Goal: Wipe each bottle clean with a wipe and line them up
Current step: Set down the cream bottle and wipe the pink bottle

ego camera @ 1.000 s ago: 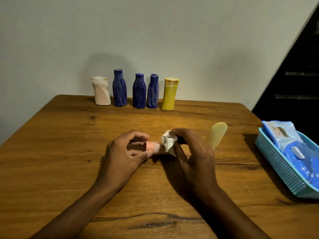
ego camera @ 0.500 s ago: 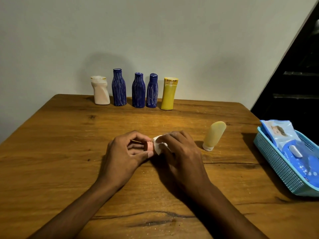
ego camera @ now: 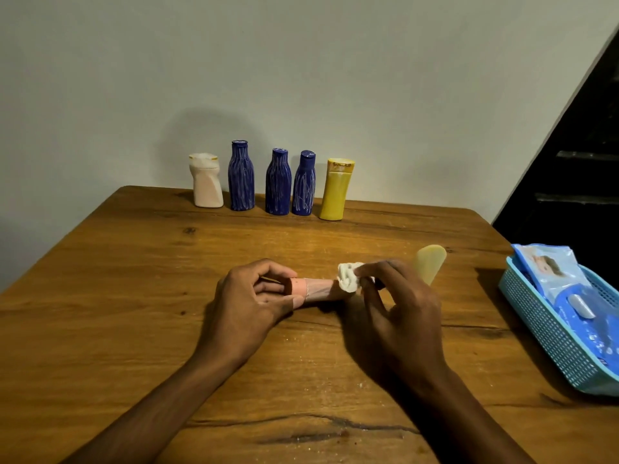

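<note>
Brown wood is filling the near part of the view: the table, with two bare arms reaching in over it from six o'clock. The left hand is curling its fingers round the cap end of a pink bottle, holding it on its side near the middle of the table. The right hand is pinching a bunched white wipe against the other end of that bottle.

So the wiping step is going on, and this bottle is not in line yet. Next, I think, the bottle needs standing up at the open end of the row.

Just behind the right hand, at about one o'clock from it, a cream bottle is waiting, partly hidden. It looks like the last one to clean.

At three o'clock, a blue basket is holding a pack of wipes.

Far off at twelve o'clock, five bottles are standing in a row by the wall: a white bottle, three dark blue bottles, and a yellow bottle.
</note>
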